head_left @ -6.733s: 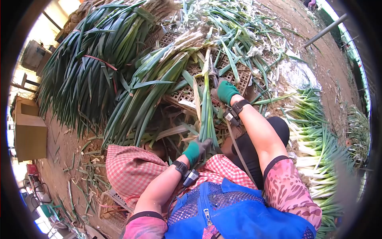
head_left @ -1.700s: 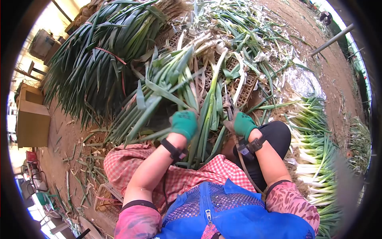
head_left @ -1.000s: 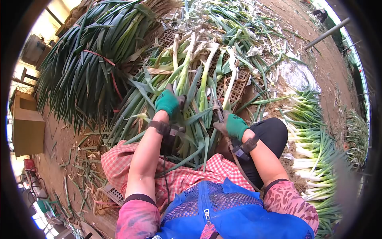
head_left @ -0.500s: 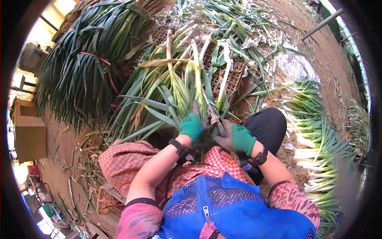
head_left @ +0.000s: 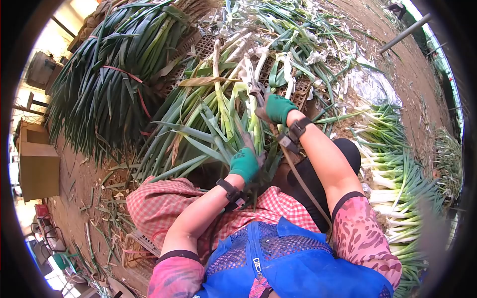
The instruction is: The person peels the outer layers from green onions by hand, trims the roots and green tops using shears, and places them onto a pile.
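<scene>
My left hand (head_left: 246,163), in a green glove with dark fingers, is closed around the green leaves of a leek (head_left: 256,128) whose stalk points away from me. Farther up that stalk, my right hand (head_left: 277,109), gloved alike, grips an air blow gun (head_left: 256,91) with a thin metal nozzle against the pale end. A hose (head_left: 298,174) trails from the gun down toward my lap. More leeks (head_left: 217,102) lie beside my hands, leaves toward me, over a brown plastic crate (head_left: 301,85). My right fingers partly hide the gun.
A big tied bundle of leeks (head_left: 109,84) stands at the left. Cleaned leeks (head_left: 390,193) lie in a long row at the right. Stripped leaves (head_left: 283,25) litter the ground ahead, near a plastic sheet (head_left: 372,87). A wooden box (head_left: 39,169) is at the far left.
My right hand has moved forward along the leek with the air blow gun, away from my lap, and the hose now shows. My left hand has shifted slightly toward me.
</scene>
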Tool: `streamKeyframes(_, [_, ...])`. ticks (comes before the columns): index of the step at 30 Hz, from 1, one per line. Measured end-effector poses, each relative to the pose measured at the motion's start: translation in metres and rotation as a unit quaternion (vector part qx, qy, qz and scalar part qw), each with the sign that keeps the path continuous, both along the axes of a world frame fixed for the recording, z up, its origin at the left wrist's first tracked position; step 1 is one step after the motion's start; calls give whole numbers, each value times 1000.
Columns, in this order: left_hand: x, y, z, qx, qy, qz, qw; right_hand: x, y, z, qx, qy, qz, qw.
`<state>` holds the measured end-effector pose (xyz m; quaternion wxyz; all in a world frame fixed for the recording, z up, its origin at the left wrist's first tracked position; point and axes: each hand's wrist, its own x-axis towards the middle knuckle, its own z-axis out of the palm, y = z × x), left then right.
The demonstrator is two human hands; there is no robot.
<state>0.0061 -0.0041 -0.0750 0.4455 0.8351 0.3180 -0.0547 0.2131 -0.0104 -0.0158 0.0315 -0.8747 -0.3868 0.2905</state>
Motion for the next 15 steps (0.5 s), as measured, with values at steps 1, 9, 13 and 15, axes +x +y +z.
streamKeyframes(1, [0,-1,1,1,-6,0,1000,5,10,-3,-6,-9,-1,1000])
streamKeyframes(9, [2,-2,-45,-178,-157,120,964,-19,-34,24,28,64,-56,996])
streamKeyframes(13, [6,-7,-44,-371,-349,175,842,-53,-118,15,59,79,220,970])
streamKeyframes(15, [7,-3,-27,-445,-335,185,810,-74,-141,44,10,182,35,983])
